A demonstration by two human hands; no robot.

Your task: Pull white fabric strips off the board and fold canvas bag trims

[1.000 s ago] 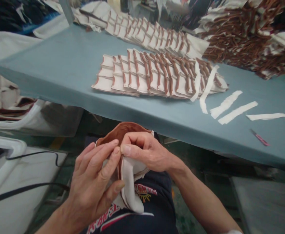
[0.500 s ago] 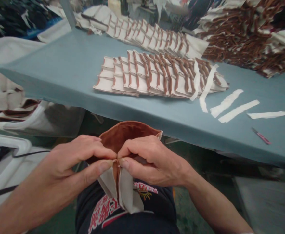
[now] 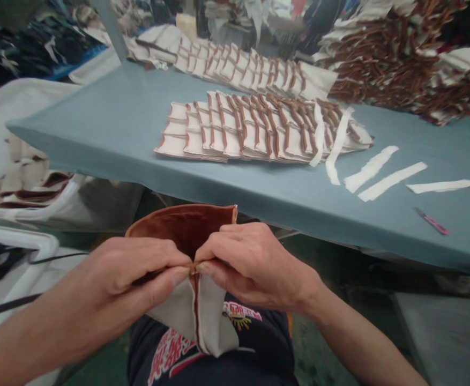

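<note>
Between my hands is a sewn fabric piece (image 3: 216,316), off-white on one face and rust-brown on the other, held above my lap. My left hand (image 3: 142,273) pinches its edge between thumb and fingers, just left of a brown-edged seam. Right beside it, my right hand (image 3: 246,262) pinches the same edge on the other side of the seam. The fingertips of both hands nearly touch. Behind the hands the brown face bows out into a curved opening, and the off-white part hangs down below them. The palms hide some of the cloth.
A blue-grey table (image 3: 98,118) spans the front. On it lie overlapping rows of off-white, brown-edged pieces (image 3: 259,128), several white strips (image 3: 391,182) and small pink-handled snips (image 3: 431,221). A tall brown-and-white fabric pile (image 3: 395,59) rises back right. White bins (image 3: 53,241) stand at left.
The fabric's brown opening has swung left and spread wider behind my left hand. More off-white cloth shows below the left thumb. Both hands keep their pinch at the seam.
</note>
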